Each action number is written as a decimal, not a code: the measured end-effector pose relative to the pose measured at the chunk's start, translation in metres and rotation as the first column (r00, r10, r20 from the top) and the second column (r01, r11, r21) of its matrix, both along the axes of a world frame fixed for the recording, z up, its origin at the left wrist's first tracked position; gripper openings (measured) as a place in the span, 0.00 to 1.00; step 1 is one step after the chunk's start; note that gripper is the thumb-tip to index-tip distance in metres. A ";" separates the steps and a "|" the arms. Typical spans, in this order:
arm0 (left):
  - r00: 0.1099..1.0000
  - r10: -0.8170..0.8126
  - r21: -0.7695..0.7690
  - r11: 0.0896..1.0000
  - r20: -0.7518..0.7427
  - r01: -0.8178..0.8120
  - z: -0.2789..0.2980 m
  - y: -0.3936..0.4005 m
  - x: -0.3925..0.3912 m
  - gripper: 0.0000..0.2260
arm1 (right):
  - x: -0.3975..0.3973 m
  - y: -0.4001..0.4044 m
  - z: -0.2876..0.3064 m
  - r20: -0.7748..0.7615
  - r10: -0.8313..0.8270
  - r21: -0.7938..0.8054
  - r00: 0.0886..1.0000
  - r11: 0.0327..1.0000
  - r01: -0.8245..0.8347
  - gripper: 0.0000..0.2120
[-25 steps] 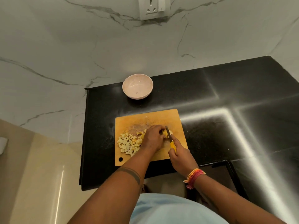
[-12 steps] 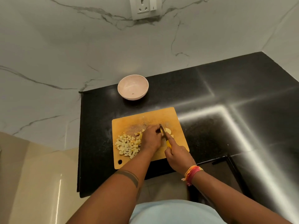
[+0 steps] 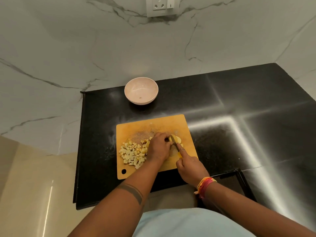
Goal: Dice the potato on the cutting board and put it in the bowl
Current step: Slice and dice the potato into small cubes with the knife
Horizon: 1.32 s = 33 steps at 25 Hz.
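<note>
A wooden cutting board (image 3: 171, 122) lies on the black counter. A pile of diced potato (image 3: 132, 153) covers its left part. My left hand (image 3: 159, 147) curls over the uncut potato piece (image 3: 177, 139) at the board's middle and holds it down. My right hand (image 3: 189, 165) grips a yellow-handled knife (image 3: 174, 141), forefinger stretched along the blade's back. The blade stands in the potato right beside my left fingertips. A pale pink bowl (image 3: 141, 93) sits behind the board with only a small speck inside.
The black counter (image 3: 239, 134) ends at a marble wall behind and on the left. A wall socket (image 3: 161, 6) sits high up. The counter's front edge has a cut-out (image 3: 236, 182) at my right wrist. Pale floor lies to the left.
The view shifted slightly. The knife blade has moved a little along the potato piece between cuts; my left hand stays on the potato.
</note>
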<state>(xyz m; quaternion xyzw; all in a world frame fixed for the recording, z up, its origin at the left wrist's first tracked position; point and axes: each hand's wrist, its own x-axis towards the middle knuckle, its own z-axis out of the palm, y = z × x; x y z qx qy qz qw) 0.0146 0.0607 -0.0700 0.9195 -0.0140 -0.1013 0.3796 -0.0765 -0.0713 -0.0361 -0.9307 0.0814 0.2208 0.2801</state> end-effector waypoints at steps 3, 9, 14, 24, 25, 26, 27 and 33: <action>1.000 0.008 0.009 1.000 -0.001 -0.008 0.004 -0.002 -0.002 0.15 | 0.003 -0.001 -0.001 -0.015 0.078 -0.001 0.997 0.997 -0.078 0.36; 1.000 -0.018 0.117 0.993 -0.022 0.020 0.007 0.008 -0.018 0.09 | -0.008 0.002 -0.005 0.012 0.066 0.047 0.998 0.997 -0.067 0.38; 0.992 -0.121 0.176 0.977 -0.033 0.124 0.007 0.014 -0.026 0.16 | -0.015 0.013 -0.005 0.035 0.051 0.000 0.998 0.999 -0.051 0.36; 0.994 -0.105 0.161 0.981 -0.034 0.109 0.009 0.014 -0.033 0.20 | -0.022 0.014 -0.005 0.068 0.082 -0.046 0.994 0.996 -0.079 0.36; 0.993 -0.115 0.170 0.978 -0.037 0.120 0.010 0.013 -0.033 0.21 | -0.020 0.014 -0.005 0.051 0.071 -0.037 0.996 0.997 -0.069 0.36; 0.991 -0.131 0.183 0.974 -0.035 0.136 0.012 0.013 -0.034 0.21 | -0.017 0.013 -0.004 0.030 0.058 -0.026 0.998 0.998 -0.057 0.36; 0.988 -0.150 0.202 0.968 -0.030 0.152 0.012 0.013 -0.034 0.21 | -0.014 0.010 -0.003 0.007 0.050 -0.013 0.999 0.999 -0.050 0.36; 0.976 -0.215 0.294 0.932 -0.019 0.211 0.011 0.011 -0.030 0.20 | -0.010 0.000 0.003 0.020 0.103 -0.064 0.994 0.993 -0.102 0.36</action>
